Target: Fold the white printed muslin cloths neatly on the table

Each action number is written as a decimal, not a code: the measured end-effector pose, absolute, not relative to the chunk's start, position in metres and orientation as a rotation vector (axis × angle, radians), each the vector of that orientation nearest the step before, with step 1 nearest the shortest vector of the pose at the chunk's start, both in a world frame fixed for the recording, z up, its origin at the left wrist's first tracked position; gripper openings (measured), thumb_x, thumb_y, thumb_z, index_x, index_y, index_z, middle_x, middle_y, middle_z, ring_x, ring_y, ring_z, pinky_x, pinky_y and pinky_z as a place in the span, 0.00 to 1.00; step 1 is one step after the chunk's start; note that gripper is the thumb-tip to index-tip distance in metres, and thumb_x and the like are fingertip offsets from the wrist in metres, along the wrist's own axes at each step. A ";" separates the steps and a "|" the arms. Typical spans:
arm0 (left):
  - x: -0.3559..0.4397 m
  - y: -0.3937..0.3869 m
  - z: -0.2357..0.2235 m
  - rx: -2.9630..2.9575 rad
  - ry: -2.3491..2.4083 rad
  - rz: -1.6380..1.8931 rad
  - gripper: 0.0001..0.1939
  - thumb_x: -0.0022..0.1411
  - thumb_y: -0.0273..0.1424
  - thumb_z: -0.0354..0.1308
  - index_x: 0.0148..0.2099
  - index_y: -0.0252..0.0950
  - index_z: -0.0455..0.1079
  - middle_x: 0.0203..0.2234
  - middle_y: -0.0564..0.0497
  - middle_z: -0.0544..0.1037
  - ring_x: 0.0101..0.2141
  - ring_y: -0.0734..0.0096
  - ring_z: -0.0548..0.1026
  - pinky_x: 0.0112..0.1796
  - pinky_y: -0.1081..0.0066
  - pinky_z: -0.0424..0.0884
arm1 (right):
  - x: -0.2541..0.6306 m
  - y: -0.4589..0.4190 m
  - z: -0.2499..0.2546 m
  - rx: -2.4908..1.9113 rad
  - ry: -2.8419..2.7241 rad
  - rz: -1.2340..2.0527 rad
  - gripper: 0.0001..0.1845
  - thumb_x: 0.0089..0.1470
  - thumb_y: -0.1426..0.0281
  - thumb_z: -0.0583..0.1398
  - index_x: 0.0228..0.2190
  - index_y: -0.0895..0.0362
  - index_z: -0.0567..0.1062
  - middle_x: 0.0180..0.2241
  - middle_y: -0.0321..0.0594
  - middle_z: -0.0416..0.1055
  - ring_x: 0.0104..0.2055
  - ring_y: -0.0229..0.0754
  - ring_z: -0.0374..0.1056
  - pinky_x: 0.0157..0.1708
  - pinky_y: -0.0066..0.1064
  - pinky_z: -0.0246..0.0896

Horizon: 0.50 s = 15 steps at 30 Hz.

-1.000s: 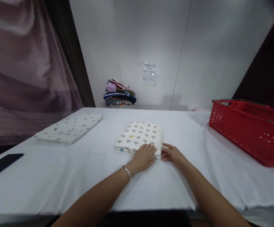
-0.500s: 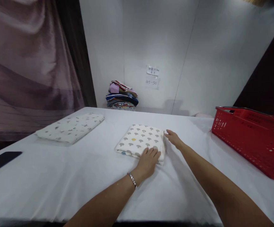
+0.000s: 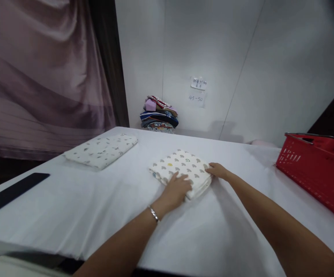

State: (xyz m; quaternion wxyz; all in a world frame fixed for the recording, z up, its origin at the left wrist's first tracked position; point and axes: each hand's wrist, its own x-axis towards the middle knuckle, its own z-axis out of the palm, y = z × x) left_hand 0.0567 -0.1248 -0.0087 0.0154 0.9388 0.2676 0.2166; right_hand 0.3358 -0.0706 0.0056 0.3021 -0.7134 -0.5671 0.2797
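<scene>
A folded white cloth with grey mushroom-like prints lies turned at an angle on the white-covered table. My left hand, a silver bracelet at its wrist, rests on the cloth's near side with fingers spread and slightly blurred. At the right corner, my right hand has its fingers over the folded layers and grips them; its thumb is hidden. A second folded white cloth with small dark and grey prints lies apart on the far left of the table.
A red plastic basket stands at the right edge. To the left lies a flat black object. A pile of folded fabrics sits beyond the table's far edge, beside paper signs on the wall. A pink curtain hangs left.
My right hand has closed on the cloth's right corner, and the cloth has been turned on the table. My left hand's fingers have spread. The view has swung slightly left.
</scene>
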 end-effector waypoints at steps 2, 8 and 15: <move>0.030 -0.108 -0.009 2.881 0.948 0.687 0.22 0.53 0.16 0.45 0.42 0.44 0.70 0.49 0.56 0.73 0.59 0.64 0.57 0.60 0.48 0.43 | 0.333 -0.094 0.002 -1.906 -1.514 0.816 0.14 0.41 0.64 0.65 0.31 0.60 0.77 0.33 0.46 0.76 0.36 0.47 0.70 0.35 0.33 0.64; -0.021 -0.080 -0.015 2.538 1.120 0.679 0.24 0.48 0.17 0.44 0.41 0.40 0.74 0.52 0.54 0.71 0.58 0.65 0.60 0.57 0.58 0.60 | 0.326 -0.140 -0.001 -1.734 -1.349 1.122 0.15 0.47 0.60 0.63 0.34 0.58 0.76 0.28 0.41 0.74 0.25 0.36 0.67 0.21 0.25 0.61; -0.005 -0.103 -0.008 2.474 1.174 0.771 0.29 0.45 0.17 0.43 0.45 0.39 0.74 0.50 0.53 0.73 0.57 0.65 0.62 0.58 0.57 0.58 | 0.328 -0.151 -0.010 -1.559 -1.323 0.779 0.13 0.45 0.66 0.61 0.36 0.56 0.76 0.31 0.38 0.72 0.32 0.38 0.67 0.26 0.26 0.63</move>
